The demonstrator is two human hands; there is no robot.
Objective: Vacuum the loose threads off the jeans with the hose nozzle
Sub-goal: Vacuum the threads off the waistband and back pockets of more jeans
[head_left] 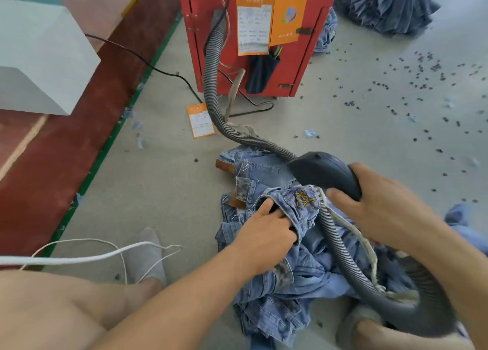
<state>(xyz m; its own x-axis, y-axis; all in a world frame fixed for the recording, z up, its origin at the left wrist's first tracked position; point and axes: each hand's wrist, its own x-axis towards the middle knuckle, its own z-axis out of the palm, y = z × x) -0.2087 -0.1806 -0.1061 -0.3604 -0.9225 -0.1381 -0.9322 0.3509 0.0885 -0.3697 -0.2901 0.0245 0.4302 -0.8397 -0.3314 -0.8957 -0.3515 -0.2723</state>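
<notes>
Nozzle mouth (311, 188) hidden under denim; orange tag (201, 120) print unreadable.

Two hands (266, 230), one hose nozzle (323, 171), one red cabinet (311, 59), three orange tags (253, 19) (one on the floor), one white box (39, 56)

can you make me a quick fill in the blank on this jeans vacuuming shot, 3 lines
1. The right hand grips the dark ____ of the hose.
2. The left hand holds the blue ____.
3. The ribbed hose runs back to a ____ cabinet.

Missing words: nozzle; jeans; red
</notes>
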